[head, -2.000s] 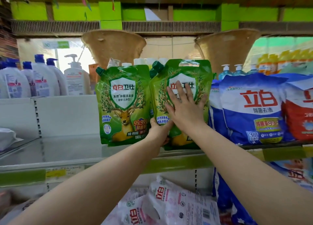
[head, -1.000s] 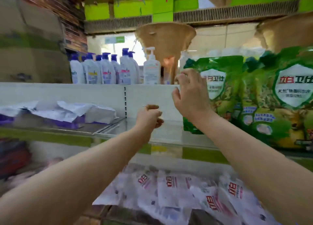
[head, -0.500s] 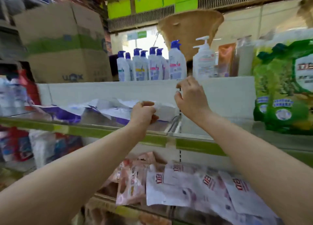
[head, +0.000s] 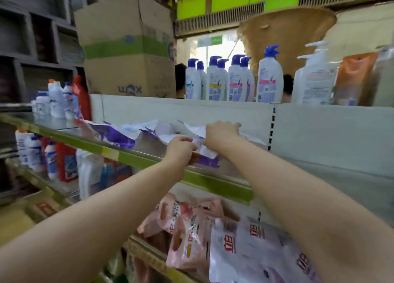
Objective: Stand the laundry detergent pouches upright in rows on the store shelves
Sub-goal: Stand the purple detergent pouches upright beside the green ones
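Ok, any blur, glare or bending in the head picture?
Head view: wide-angle distortion stretches the forearms and skews the green-edged shelf; blur smears the small white bottles at far left and the pink pouches below; the doorway behind the blue-capped white pump bottles is blown out; left hand and right hand on the white-and-purple flat pouches read fairly sharp.

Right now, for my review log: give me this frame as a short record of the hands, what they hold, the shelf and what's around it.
left hand: pinches the near edge of a white-and-purple pouch
right hand: curled over the far side of, apparently, the same pouch
pouch state: lying flat, not yet upright
shelf: green-edged; more flat pouches to the left
above: pump bottles, cardboard box
below: pink and white pouches lying in a heap
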Motion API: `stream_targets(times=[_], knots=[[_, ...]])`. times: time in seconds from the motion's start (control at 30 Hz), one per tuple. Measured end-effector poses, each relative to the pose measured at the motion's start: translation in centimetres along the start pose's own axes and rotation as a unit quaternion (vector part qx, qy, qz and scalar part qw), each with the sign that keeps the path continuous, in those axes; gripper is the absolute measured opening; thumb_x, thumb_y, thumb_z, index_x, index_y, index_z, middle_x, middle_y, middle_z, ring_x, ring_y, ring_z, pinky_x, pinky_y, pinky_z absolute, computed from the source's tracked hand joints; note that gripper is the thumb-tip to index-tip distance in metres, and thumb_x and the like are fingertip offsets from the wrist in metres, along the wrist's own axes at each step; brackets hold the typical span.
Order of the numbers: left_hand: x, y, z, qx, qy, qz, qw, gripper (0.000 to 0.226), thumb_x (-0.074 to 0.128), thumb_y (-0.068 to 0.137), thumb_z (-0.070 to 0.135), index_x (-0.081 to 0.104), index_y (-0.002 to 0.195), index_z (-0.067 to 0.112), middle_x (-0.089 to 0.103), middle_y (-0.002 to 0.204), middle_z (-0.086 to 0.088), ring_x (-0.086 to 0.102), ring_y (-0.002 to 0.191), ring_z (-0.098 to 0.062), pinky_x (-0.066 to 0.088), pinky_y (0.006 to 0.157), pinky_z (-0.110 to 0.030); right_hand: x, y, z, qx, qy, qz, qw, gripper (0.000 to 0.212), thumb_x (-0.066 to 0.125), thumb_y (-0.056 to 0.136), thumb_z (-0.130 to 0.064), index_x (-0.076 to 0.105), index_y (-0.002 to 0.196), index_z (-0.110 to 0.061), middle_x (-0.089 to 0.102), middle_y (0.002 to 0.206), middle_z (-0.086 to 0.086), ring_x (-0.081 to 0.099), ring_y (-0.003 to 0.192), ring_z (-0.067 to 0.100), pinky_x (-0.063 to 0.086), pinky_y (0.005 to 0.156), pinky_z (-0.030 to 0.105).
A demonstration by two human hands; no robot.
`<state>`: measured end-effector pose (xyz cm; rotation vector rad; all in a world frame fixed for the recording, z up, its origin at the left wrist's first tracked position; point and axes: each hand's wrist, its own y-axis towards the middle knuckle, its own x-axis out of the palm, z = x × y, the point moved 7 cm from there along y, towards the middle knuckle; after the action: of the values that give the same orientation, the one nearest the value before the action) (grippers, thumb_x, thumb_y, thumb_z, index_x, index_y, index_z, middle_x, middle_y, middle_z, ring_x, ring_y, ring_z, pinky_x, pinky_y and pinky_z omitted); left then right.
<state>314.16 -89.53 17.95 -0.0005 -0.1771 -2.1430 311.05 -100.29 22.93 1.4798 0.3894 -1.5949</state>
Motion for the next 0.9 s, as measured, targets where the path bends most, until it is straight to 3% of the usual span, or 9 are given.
stream_targets(times=[0.13,0.3,0.4,0.47,0.53,0.63,0.73,0.83,0.9], knots=[[0.6,0.8,-0.4,-0.002,-0.006,-0.002,1.0,0.036,0.041,0.091,-0.005,0.048,0.126,0.001,0.051,0.074,-0.005,0.051,0.056,-0.015,0.045,0.035,-0.012,-0.6,0.6,0.0,-0.037,0.01,0.051,0.998,0.035,0.038,0.093,-0.008,0.051,0.126,-0.012,0.053,0.131,0.011,0.052,0.12,0.033,0.043,0.097,0.044],[2.5,1.9,0.1,0.007,-0.049,-0.003,0.999,0.036,0.04,0.093,-0.006,0.043,0.129,-0.006,0.05,0.071,-0.011,0.055,0.052,-0.018,0.047,0.038,-0.012,-1.9,0.6,8.2,0.049,0.159,0.144,0.975,0.028,0.037,0.095,-0.015,0.057,0.115,-0.013,0.06,0.121,0.014,0.058,0.109,0.032,0.041,0.077,0.033],[5.6,2.6,0.7,0.017,-0.075,-0.032,0.997,0.032,0.044,0.094,-0.001,0.046,0.125,-0.008,0.048,0.072,-0.01,0.056,0.058,-0.017,0.05,0.044,-0.014,-2.3,-1.2,13.0,0.095,0.28,0.22,0.93,0.031,0.036,0.098,-0.025,0.06,0.11,-0.009,0.062,0.115,0.019,0.057,0.105,0.036,0.037,0.073,0.034],[8.1,2.8,0.7,0.016,-0.054,-0.049,0.997,0.014,0.051,0.094,0.008,0.055,0.102,-0.003,0.047,0.07,-0.007,0.059,0.049,-0.01,0.051,0.051,-0.017,-1.9,-2.2,16.1,0.115,0.377,0.253,0.884,0.033,0.038,0.098,-0.027,0.063,0.106,-0.006,0.063,0.11,0.023,0.058,0.101,0.036,0.038,0.076,0.035],[10.8,2.6,0.6,0.01,-0.026,-0.076,0.997,0.022,0.055,0.093,0.015,0.048,0.073,0.008,0.045,0.068,-0.004,0.054,0.053,-0.011,0.048,0.055,-0.019,-0.9,-3.3,19.0,0.122,0.502,0.285,0.807,0.032,0.044,0.096,-0.028,0.067,0.093,-0.005,0.067,0.098,0.024,0.059,0.087,0.029,0.039,0.073,0.034],[15.2,1.5,0.3,-0.008,0.008,-0.157,0.988,0.026,0.059,0.09,0.019,0.047,0.068,0.014,0.046,0.066,-0.003,0.044,0.057,-0.012,0.043,0.046,-0.015,1.6,-5.6,22.8,0.138,0.678,0.296,0.659,0.029,0.049,0.094,-0.028,0.063,0.073,-0.016,0.07,0.066,0.001,0.058,0.061,0.011,0.05,0.072,0.037],[18.7,0.3,-0.9,-0.01,0.088,-0.245,0.965,0.018,0.072,0.08,0.016,0.054,0.079,0.017,0.054,0.072,-0.004,0.044,0.058,-0.011,0.037,0.046,-0.016,3.8,-7.0,25.5,0.133,0.776,0.245,0.566,0.023,0.049,0.095,-0.027,0.063,0.08,-0.017,0.071,0.061,-0.008,0.065,0.056,0.007,0.057,0.063,0.03],[21.7,-1.0,-2.7,-0.042,0.128,-0.337,0.932,0.022,0.074,0.076,0.008,0.056,0.081,0.019,0.057,0.073,0.0,0.052,0.057,-0.008,0.042,0.046,-0.015,5.1,-8.4,28.6,0.145,0.779,0.207,0.573,0.02,0.048,0.094,-0.033,0.063,0.096,-0.019,0.074,0.075,-0.008,0.069,0.073,0.013,0.057,0.078,0.036],[23.1,-1.3,-3.3,-0.043,0.129,-0.339,0.931,0.024,0.075,0.075,0.004,0.056,0.078,0.019,0.06,0.07,0.001,0.057,0.046,-0.002,0.047,0.042,-0.013,5.9,-10.1,30.0,0.168,0.751,0.176,0.614,0.022,0.042,0.097,-0.03,0.06,0.098,-0.018,0.074,0.081,-0.004,0.067,0.06,0.002,0.056,0.068,0.029]])
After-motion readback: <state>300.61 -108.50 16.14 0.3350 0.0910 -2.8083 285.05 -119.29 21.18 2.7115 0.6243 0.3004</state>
